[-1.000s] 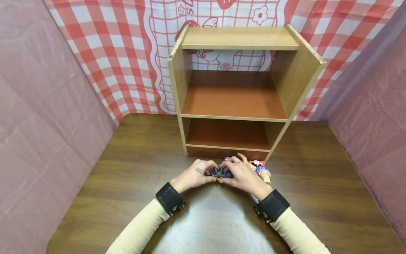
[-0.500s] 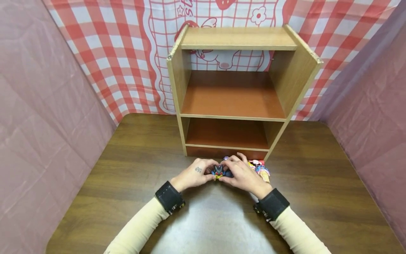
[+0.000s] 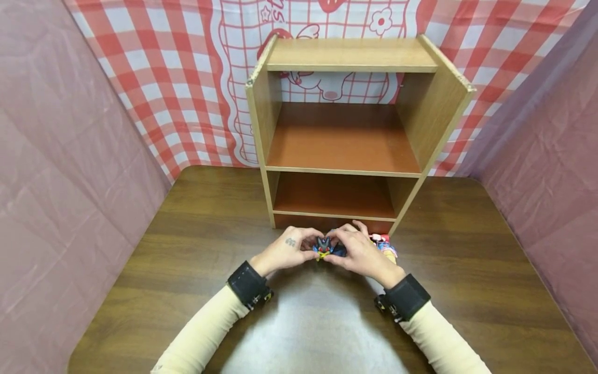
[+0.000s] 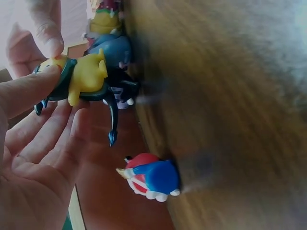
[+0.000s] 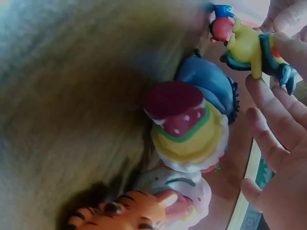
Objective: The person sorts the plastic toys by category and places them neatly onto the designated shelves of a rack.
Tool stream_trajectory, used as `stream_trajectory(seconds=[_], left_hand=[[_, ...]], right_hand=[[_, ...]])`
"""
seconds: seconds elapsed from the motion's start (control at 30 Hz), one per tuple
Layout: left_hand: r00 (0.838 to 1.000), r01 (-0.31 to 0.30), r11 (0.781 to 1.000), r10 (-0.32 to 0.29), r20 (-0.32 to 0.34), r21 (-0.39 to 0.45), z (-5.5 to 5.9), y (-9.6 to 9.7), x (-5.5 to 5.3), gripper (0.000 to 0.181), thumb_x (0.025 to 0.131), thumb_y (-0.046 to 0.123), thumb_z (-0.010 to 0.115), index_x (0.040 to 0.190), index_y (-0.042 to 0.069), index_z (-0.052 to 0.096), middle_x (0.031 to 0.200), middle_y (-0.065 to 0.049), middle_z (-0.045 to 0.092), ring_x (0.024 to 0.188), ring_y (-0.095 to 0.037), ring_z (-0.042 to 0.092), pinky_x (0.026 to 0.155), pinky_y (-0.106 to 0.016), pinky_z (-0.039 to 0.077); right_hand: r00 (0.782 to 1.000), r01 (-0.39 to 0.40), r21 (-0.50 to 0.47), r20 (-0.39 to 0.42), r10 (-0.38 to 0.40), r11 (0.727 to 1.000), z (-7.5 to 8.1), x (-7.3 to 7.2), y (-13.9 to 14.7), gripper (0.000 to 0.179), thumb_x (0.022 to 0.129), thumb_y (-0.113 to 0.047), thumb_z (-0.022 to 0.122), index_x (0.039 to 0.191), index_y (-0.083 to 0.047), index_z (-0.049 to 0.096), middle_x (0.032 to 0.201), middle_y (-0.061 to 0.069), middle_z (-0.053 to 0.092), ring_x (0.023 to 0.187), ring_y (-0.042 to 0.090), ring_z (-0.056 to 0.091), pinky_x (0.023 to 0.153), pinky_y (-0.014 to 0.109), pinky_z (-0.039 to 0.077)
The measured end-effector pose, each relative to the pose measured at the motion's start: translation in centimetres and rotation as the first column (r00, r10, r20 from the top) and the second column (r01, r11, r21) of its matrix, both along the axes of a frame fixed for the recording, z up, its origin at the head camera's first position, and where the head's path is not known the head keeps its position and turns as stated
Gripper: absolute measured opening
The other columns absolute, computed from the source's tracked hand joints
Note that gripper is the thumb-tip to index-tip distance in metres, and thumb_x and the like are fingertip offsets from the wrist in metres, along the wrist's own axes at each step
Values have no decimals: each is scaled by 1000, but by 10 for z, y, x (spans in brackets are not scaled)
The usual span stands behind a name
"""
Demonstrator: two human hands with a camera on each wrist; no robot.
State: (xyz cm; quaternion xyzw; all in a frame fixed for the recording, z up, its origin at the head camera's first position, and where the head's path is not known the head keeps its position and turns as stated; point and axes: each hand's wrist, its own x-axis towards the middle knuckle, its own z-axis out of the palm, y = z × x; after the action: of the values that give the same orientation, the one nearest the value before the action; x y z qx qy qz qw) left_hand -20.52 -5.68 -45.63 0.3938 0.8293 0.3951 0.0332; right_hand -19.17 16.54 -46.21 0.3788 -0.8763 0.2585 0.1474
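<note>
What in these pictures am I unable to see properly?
Head view: toys partly hidden by the right hand.
Left wrist view: the head of the yellow figure, partly behind the left hand.
Right wrist view: the orange striped toy, cut off by the bottom edge.

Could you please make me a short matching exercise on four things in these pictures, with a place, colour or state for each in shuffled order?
Column one:
1. hooded yellow figure
2. tiger figure
3. shelf unit
4. checked cloth

Column two:
A. pale-sided, reddish-brown inside
B. red and white, at the back of the scene
C. in the grip of the left hand and the right hand
D. orange with black stripes

Right pairs: 1-C, 2-D, 3-A, 4-B.
</note>
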Motion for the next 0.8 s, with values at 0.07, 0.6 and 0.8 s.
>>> stream_trajectory(seconds=[0.07,0.6,0.8], left_hand=[[1000,2,1000,-2,-4,9,1,0,0,37,78,1,76,113,2,63,88,-7,73,78,-9,66,69,-22,57],[996,-6,997,13,-86,73,17,5,-11,37,79,4,77,114,3,63,91,-5,74,84,-7,65,75,-30,57],[997,-5,995,12,-78,96,18,10,-12,39,80,2,76,116,1,63,93,-7,73,86,-9,65,77,-38,57]], right_hand=[[1000,-3,-12,-2,3,1000,1,0,1,46,70,-32,85,103,-8,65,78,-5,70,90,18,57,97,69,25],[998,8,-85,-58,-13,996,14,-8,8,52,72,-29,83,112,-3,63,81,-1,72,87,20,60,88,54,35],[997,13,-105,-71,-21,994,15,-7,12,53,70,-28,85,110,0,64,82,1,71,85,18,61,89,55,34]])
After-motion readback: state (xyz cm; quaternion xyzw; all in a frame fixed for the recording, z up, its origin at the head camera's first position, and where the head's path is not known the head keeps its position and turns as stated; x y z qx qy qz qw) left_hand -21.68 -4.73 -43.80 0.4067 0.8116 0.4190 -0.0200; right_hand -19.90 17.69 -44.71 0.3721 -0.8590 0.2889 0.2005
